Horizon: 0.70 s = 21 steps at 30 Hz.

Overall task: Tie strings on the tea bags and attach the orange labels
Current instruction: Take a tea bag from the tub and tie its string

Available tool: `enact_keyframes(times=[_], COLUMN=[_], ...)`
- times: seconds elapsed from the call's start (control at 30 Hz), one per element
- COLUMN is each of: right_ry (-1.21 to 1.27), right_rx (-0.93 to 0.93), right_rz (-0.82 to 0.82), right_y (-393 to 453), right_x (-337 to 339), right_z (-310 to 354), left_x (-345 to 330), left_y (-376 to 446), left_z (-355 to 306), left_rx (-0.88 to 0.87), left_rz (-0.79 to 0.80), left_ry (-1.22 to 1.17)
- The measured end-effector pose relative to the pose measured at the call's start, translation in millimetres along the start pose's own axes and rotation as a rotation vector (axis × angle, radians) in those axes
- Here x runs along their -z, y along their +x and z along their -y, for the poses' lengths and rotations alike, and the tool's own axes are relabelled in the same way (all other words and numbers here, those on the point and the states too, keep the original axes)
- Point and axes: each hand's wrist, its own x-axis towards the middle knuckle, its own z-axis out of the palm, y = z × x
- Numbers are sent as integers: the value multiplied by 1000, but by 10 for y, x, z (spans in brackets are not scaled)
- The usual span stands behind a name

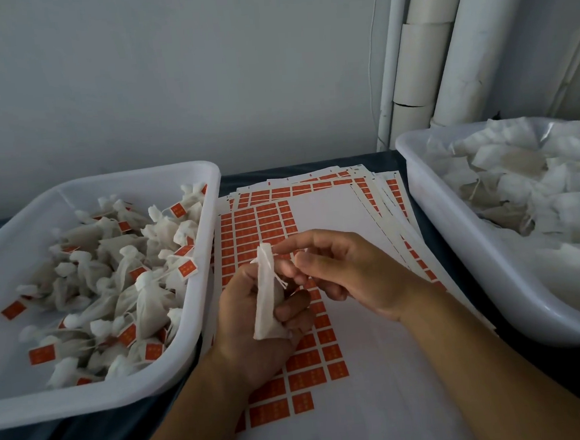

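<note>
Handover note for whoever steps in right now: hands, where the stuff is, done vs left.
Left hand: grips one tea bag upright over the label sheets.
Right hand: fingers at the bag's string, near its top; whether it is pinched is hard to tell.
Left tub: tied bags with orange labels, done.
Right tub: flat bags with no labels visible, left to do.
Label sheets: on the table between the tubs, top sheet partly used.
Left on this bag: finish the tie, stick on a label, drop it in the left tub.
</note>
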Motion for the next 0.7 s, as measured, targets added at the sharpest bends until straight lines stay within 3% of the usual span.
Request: enact_keyframes(times=[0.17, 0.47, 0.6, 0.7], right_ry=[-2, -418, -553, -543], right_rx=[16, 148, 255, 234], right_rz=[-20, -189, -250, -263], right_y=[-7, -13, -6, -4], right_x=[-31, -83, -116, -93], right_z=[9, -37, -59, -37], left_x=[50, 63, 22, 16], left_y=[26, 6, -4, -5], left_z=[24, 131, 135, 134], left_rx=[-9, -258, -317, -274], left_rz=[58, -323, -396, -435], left_ry=[16, 856, 964, 948])
